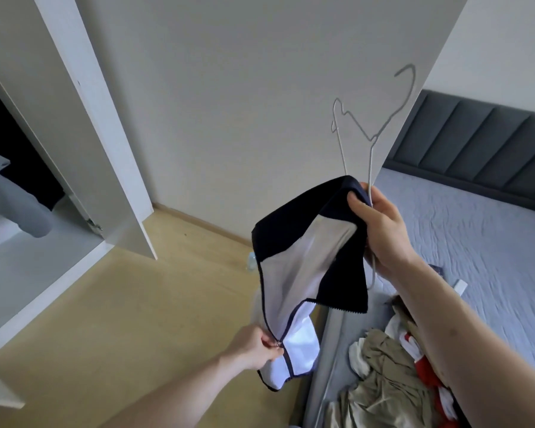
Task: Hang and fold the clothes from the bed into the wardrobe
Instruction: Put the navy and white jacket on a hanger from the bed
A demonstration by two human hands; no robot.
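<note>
A navy and white zip garment (pixel 303 267) hangs in the air in front of me. My right hand (pixel 380 223) grips its dark collar together with a white wire hanger (pixel 374 131), whose hook points up. Lower down, my left hand (pixel 257 347) pinches the zip pull on the garment's white front. A pile of clothes (pixel 393 375), khaki, white and red, lies on the bed (pixel 482 242) at lower right. The wardrobe (pixel 22 248) stands open at left, with a grey garment (pixel 10 199) hanging inside.
The wardrobe's white door (pixel 99 143) stands open toward me at left. A second white panel (pixel 260 88) fills the middle behind the hanger. Wooden floor (pixel 136 319) lies between wardrobe and bed. A dark padded headboard (pixel 476 143) stands at the right.
</note>
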